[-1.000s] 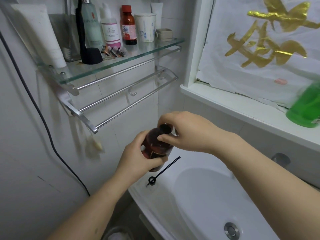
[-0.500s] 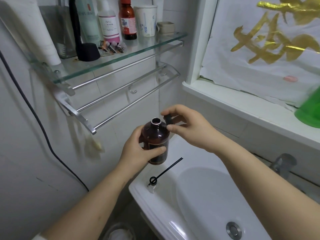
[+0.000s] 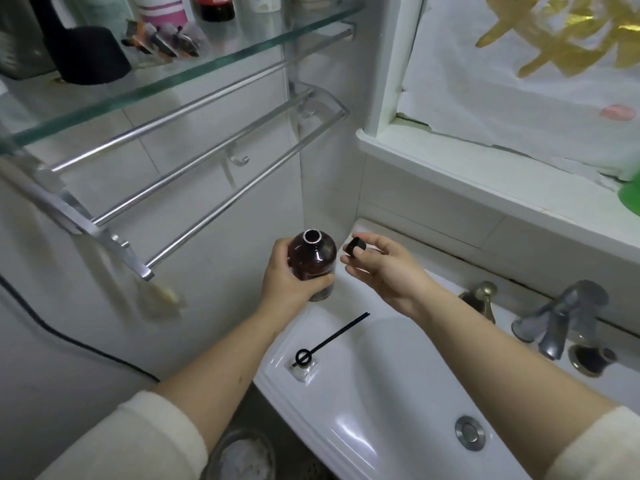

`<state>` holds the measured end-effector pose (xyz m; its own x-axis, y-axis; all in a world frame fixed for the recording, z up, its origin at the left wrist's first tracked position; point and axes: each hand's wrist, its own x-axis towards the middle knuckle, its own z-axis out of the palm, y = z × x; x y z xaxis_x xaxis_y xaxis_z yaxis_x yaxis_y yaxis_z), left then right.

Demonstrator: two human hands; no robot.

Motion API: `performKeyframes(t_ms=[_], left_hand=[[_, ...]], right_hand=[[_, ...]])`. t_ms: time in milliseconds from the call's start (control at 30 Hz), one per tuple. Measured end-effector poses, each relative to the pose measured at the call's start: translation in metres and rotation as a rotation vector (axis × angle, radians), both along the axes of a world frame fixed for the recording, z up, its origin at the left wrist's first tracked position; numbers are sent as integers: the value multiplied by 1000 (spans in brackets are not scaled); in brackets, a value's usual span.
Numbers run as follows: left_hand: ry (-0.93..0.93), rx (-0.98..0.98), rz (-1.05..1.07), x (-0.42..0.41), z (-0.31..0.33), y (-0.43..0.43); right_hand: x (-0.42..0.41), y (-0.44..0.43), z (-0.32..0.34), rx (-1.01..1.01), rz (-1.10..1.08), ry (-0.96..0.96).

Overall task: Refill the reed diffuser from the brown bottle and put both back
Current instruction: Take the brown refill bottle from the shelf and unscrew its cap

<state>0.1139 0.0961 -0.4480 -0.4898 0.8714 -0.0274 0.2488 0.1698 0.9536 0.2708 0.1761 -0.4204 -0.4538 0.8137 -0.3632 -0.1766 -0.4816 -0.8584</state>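
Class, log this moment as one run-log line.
left hand: holds bottle, uncapped | right hand: pinches cap beside it | diffuser: on sink rim, reed in

You have two hands in view: one left hand (image 3: 287, 282) and one right hand (image 3: 381, 268). You can count one brown bottle (image 3: 311, 265), one black cap (image 3: 353, 245), one reed diffuser (image 3: 302, 367) with one reed (image 3: 332, 336), one sink (image 3: 277, 375), one drain (image 3: 469, 433), one glass shelf (image 3: 173, 74) and three metal rails (image 3: 194, 161).
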Motion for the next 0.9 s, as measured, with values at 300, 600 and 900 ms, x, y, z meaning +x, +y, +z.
performKeyframes(t_ms=[300, 600, 900], left_hand=[[-33, -108, -8, 8, -71, 10], [8, -188, -79, 7, -104, 6], [79, -208, -186, -6, -118, 10]], right_hand=[[0, 8, -63, -34, 62, -211], [5, -1, -94, 5, 100, -298], [2, -3, -111, 32, 64, -287]])
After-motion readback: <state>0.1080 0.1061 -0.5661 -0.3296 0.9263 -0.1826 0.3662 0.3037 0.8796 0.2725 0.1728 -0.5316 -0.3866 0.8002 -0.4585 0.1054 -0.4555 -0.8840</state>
